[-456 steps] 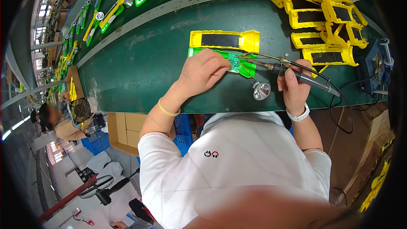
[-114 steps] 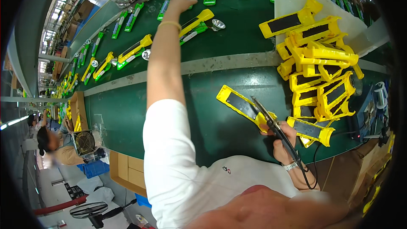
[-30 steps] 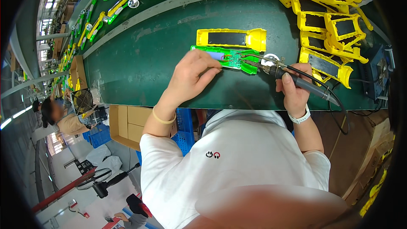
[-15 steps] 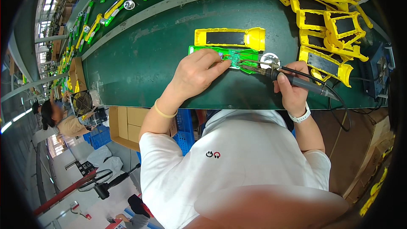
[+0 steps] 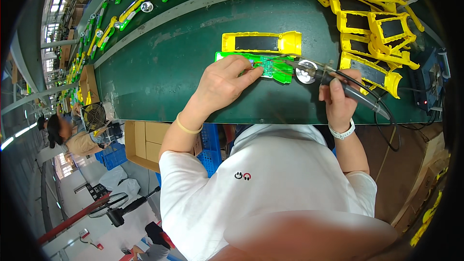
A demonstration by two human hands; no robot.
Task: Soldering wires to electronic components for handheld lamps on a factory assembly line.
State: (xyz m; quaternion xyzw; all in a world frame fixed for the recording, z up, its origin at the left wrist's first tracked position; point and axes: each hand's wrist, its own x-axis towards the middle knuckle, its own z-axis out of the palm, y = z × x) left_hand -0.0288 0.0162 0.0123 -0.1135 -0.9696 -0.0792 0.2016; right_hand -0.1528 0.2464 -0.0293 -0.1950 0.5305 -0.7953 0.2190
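My left hand (image 5: 220, 84) sits mid-frame, fingers pressed down on the green board (image 5: 270, 65), pinning it to the belt (image 5: 159, 72) just below the yellow shell (image 5: 261, 42). Vs. half a sec ago, hardly any shift: same pin, board not moved. Right of it, the round reflector (image 5: 305, 71) lies by the board's end. My right hand (image 5: 338, 101) is clamped round the iron (image 5: 355, 95), tip now nearer the board's wires. Looks like soldering w/ the joint not done.
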